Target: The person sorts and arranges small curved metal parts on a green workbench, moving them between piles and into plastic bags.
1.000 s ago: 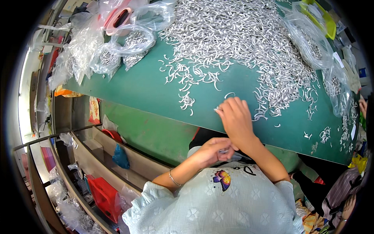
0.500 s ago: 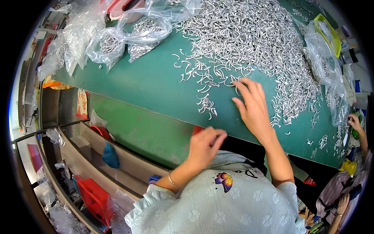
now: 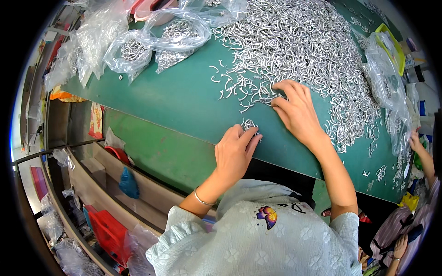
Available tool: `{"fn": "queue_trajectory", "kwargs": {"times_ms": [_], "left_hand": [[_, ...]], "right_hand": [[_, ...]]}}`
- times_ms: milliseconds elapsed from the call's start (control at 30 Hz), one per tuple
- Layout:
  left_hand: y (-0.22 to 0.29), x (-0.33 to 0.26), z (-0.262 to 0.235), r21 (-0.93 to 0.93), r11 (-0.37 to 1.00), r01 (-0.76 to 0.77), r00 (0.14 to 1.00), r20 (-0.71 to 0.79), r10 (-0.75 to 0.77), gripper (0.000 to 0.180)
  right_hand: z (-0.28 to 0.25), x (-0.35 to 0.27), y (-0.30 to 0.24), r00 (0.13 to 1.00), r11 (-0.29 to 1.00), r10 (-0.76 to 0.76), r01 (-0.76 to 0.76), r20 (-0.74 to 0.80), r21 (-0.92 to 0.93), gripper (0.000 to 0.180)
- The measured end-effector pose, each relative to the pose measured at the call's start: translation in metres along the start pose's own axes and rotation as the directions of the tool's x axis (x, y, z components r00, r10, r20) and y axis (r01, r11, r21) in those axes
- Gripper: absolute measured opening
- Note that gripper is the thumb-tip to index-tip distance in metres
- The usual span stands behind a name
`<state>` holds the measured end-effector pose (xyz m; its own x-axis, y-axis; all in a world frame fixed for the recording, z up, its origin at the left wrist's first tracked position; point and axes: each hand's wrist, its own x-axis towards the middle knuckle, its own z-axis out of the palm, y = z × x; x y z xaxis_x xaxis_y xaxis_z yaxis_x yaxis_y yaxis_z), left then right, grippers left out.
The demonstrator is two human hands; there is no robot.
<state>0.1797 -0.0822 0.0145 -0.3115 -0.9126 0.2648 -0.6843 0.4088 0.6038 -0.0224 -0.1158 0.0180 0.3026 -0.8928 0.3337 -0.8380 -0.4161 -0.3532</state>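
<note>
A large heap of small curved silver metal pieces (image 3: 304,46) covers the far part of the green table (image 3: 175,101). My right hand (image 3: 298,110) is at the heap's near left edge, its fingers bent and thumb apart, touching loose pieces; I see none lifted. My left hand (image 3: 234,154) is at the table's front edge, thumb and fingers pressed together at a small cluster of the same pieces (image 3: 249,124). Part of that cluster is hidden behind the fingers. A bracelet circles my left wrist.
Clear plastic bags of metal pieces (image 3: 177,41) stand at the far left. A clear bag (image 3: 380,76) and a yellow-green basket (image 3: 391,48) line the right side. Below left is a shelf with a red basket (image 3: 108,232). Another person's hand (image 3: 416,141) shows at the right.
My left hand has moved up and forward from the front edge onto the small cluster. My right hand has bent its fingers down onto the pieces at the heap's edge.
</note>
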Motion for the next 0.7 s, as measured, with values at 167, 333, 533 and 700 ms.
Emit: {"fn": "queue_trajectory", "kwargs": {"times_ms": [167, 333, 533, 700], "left_hand": [[0.002, 0.006, 0.005, 0.000, 1.000, -0.027, 1.000, -0.007, 0.027, 0.028], [-0.006, 0.006, 0.005, 0.029, 0.997, -0.072, 0.997, 0.030, 0.071, 0.031], [-0.001, 0.006, 0.006, -0.038, 0.993, -0.111, 0.992, 0.061, 0.114, 0.030], [-0.017, 0.009, 0.011, -0.006, 0.994, -0.109, 0.994, -0.014, 0.109, 0.026]], "right_hand": [[0.025, 0.015, -0.020, 0.989, 0.975, -0.147, 0.143, 0.010, 0.172, 0.031], [0.013, 0.005, 0.020, 0.996, 0.996, -0.081, 0.082, 0.029, -0.034, 0.021], [-0.023, -0.004, 0.029, 0.993, 0.993, 0.115, -0.114, -0.016, 0.027, 0.020], [-0.005, 0.022, 0.013, 0.994, 0.993, 0.052, -0.040, -0.099, 0.111, 0.036]]}}
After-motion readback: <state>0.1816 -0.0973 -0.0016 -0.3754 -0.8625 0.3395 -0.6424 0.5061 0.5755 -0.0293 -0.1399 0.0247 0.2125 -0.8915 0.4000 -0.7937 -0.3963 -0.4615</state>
